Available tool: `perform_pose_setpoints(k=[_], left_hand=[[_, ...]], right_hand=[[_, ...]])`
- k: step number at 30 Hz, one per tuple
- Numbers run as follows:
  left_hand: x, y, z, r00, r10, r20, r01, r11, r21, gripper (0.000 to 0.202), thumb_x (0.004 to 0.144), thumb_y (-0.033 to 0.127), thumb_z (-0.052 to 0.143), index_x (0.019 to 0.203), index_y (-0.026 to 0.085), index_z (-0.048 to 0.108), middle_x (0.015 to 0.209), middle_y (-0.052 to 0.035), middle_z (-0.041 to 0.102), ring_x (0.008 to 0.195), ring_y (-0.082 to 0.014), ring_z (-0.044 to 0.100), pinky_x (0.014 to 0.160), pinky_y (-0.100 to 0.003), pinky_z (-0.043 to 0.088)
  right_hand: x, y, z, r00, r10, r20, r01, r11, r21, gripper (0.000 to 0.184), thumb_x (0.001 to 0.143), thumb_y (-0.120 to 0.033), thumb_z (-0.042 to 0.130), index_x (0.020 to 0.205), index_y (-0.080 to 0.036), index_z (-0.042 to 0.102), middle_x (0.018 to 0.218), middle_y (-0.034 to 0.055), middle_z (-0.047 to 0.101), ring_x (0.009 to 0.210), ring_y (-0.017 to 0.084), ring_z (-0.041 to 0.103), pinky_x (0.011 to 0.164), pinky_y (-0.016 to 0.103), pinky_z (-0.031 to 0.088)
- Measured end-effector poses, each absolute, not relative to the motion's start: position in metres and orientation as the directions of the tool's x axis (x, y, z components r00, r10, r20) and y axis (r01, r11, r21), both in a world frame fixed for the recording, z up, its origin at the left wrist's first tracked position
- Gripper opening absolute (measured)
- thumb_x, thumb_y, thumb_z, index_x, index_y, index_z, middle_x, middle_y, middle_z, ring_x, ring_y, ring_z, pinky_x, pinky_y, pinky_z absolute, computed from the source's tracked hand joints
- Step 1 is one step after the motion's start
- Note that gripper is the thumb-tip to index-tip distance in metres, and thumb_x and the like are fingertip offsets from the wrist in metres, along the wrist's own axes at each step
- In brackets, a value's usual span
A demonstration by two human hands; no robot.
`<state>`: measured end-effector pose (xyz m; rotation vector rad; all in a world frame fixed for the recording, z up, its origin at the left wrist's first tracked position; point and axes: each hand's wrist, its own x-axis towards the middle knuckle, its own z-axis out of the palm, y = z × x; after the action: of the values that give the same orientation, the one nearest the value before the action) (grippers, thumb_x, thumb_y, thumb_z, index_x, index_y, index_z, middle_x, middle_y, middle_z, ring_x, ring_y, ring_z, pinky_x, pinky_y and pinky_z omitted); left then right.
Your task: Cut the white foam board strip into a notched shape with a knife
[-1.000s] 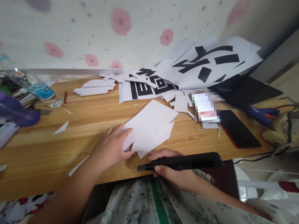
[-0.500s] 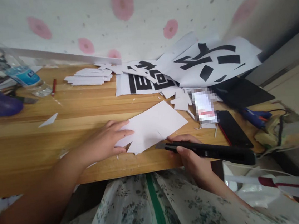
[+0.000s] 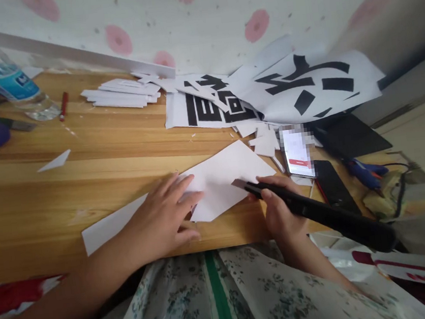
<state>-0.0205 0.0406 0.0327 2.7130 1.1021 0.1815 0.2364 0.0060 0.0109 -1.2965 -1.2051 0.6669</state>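
A white sheet of stiff paper or foam board point(image 3: 225, 171) lies on the wooden table. My left hand point(image 3: 166, 211) rests over its left part, fingers spread and holding nothing. To the left of that hand a long white strip point(image 3: 107, 230) shows; whether it joins the sheet is hidden under the hand. My right hand point(image 3: 283, 210) is wrapped round a black utility knife point(image 3: 330, 215), its blade out and pointing left over the right part of the sheet. I cannot tell whether the blade touches it.
White strips point(image 3: 120, 94) are stacked at the back beside paper printed with black characters point(image 3: 304, 85). A lit phone point(image 3: 296, 155), a dark tablet-like slab point(image 3: 336, 186) and a blue glue gun point(image 3: 363, 173) lie right. A plastic bottle point(image 3: 20, 84) and red pen point(image 3: 63, 106) are back left.
The knife blade has moved from the sheet's front edge up over its surface. My left hand has shifted right, and more white strip now shows left of it. The camera view has tilted slightly.
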Motion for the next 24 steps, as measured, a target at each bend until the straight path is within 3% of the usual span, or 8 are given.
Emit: perform_pose_setpoints(k=[2,4,7,10,15,19,22,24], left_hand=[[-0.018,0.041,0.03,0.685,0.729,0.01,0.705,-0.666,0.242,0.073,0.07,0.048,0.078,0.135,0.023,0.054,0.153,-0.0169,0.036,0.142,-0.0458,0.024,0.11,-0.062,0.029],[-0.019,0.045,0.029,0.684,0.729,-0.022,0.709,-0.658,0.252,0.071,0.072,0.047,0.078,0.135,0.024,0.054,0.153,-0.017,0.036,0.141,-0.0462,0.025,0.109,-0.061,0.031],[-0.027,0.057,0.03,0.709,0.704,-0.038,0.686,-0.676,0.27,0.057,0.079,0.036,0.073,0.133,0.03,0.056,0.153,-0.0116,0.04,0.141,-0.0389,0.031,0.109,-0.053,0.035],[-0.039,0.069,0.031,0.747,0.662,-0.054,0.651,-0.714,0.259,0.048,0.086,0.024,0.064,0.131,0.038,0.056,0.152,-0.0036,0.042,0.139,-0.0347,0.035,0.107,-0.052,0.038],[-0.051,0.078,0.026,0.788,0.616,-0.021,0.599,-0.757,0.262,0.048,0.093,0.016,0.043,0.133,0.041,0.054,0.151,0.0048,0.043,0.143,-0.0317,0.028,0.108,-0.049,0.035],[-0.052,0.078,0.023,0.765,0.643,-0.018,0.627,-0.739,0.249,0.046,0.094,0.018,0.043,0.132,0.042,0.055,0.15,0.0046,0.044,0.143,-0.031,0.027,0.113,-0.053,0.025],[-0.051,0.075,0.026,0.76,0.65,-0.01,0.635,-0.738,0.23,0.048,0.091,0.014,0.044,0.128,0.041,0.057,0.152,0.0029,0.042,0.145,-0.0297,0.025,0.115,-0.061,0.01],[-0.05,0.07,0.031,0.757,0.654,0.005,0.637,-0.739,0.219,0.048,0.089,0.01,0.042,0.125,0.036,0.06,0.15,0.0005,0.045,0.143,-0.0284,0.029,0.115,-0.062,0.007]], right_hand=[[0.241,0.016,0.015,0.408,0.851,0.33,0.214,0.262,-0.941,0.019,0.08,-0.037,0.066,0.092,-0.022,0.065,0.079,0.0022,0.066,0.061,0.018,0.068,0.057,0.035,0.057],[0.247,0.024,0.018,0.455,0.826,0.334,0.21,0.265,-0.941,0.017,0.078,-0.034,0.067,0.09,-0.022,0.065,0.077,0.0015,0.065,0.061,0.019,0.068,0.057,0.035,0.057],[0.251,0.027,0.018,0.458,0.844,0.279,0.198,0.209,-0.958,0.016,0.079,-0.032,0.065,0.09,-0.021,0.066,0.072,-0.0001,0.065,0.058,0.018,0.068,0.056,0.033,0.055],[0.248,0.026,0.014,0.462,0.86,0.216,0.15,0.165,-0.975,0.016,0.079,-0.032,0.066,0.09,-0.021,0.066,0.073,-0.0007,0.066,0.059,0.016,0.068,0.058,0.031,0.055],[0.242,0.023,0.012,0.45,0.875,0.179,0.089,0.156,-0.984,0.019,0.076,-0.035,0.069,0.09,-0.022,0.067,0.077,-0.0003,0.065,0.061,0.016,0.068,0.06,0.032,0.057],[0.24,0.021,0.017,0.332,0.935,0.123,0.048,0.114,-0.992,0.021,0.076,-0.039,0.072,0.087,-0.022,0.066,0.077,0.0005,0.067,0.055,0.014,0.065,0.052,0.029,0.055],[0.237,0.023,0.024,0.16,0.985,0.07,0.02,0.068,-0.997,0.027,0.075,-0.043,0.075,0.088,-0.022,0.066,0.06,-0.0038,0.063,0.04,0.01,0.054,0.036,0.022,0.043],[0.233,0.028,0.03,0.044,0.998,0.041,-0.046,0.043,-0.998,0.034,0.07,-0.047,0.079,0.09,-0.022,0.066,0.051,-0.0072,0.057,0.037,0.009,0.051,0.035,0.021,0.041]])
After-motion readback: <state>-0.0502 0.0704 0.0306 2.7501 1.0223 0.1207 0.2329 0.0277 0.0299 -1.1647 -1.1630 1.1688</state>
